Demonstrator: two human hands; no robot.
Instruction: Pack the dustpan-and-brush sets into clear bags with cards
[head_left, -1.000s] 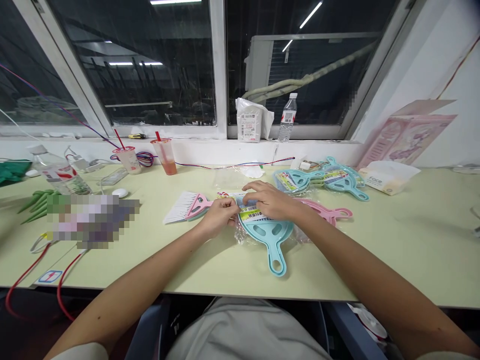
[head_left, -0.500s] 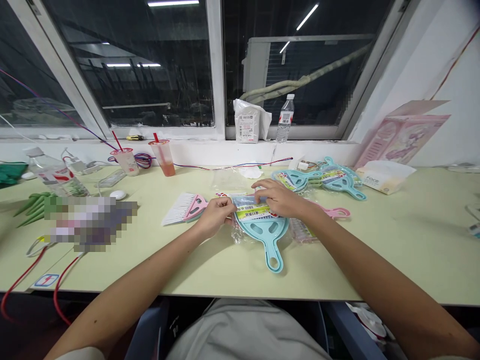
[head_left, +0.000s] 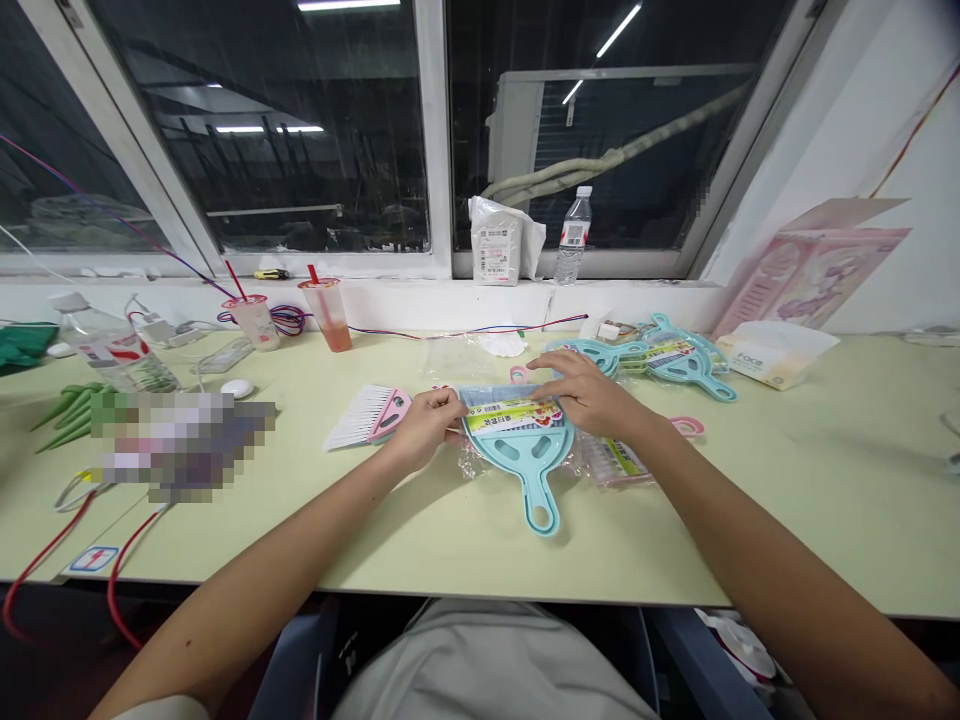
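A light blue dustpan [head_left: 531,455] in clear plastic wrapping lies on the table, its handle toward me. A yellow-green label [head_left: 514,414] runs across its pan. My left hand [head_left: 429,428] is closed, thumb and fingers pinching the pan's left edge. Over the upper right corner, my right hand [head_left: 589,392] has its fingers stretched out and apart, with fingertips at the label's edge. Left of the dustpan lies a small brush [head_left: 369,415] with white bristles and a pink and blue head. A pink wrapped set [head_left: 616,462] lies partly under my right forearm.
More blue dustpans [head_left: 686,358] lie at the back, near a tissue pack [head_left: 780,352] and a pink box [head_left: 817,270]. Two drink cups [head_left: 328,315] with red straws and a large bottle [head_left: 112,345] stand at the left. A water bottle [head_left: 574,238] is on the sill.
My right hand has shifted right, off the middle of the label, uncovering more of it and a pink loop behind the pan. The dustpan has moved slightly left and away; my left hand keeps its pinch.
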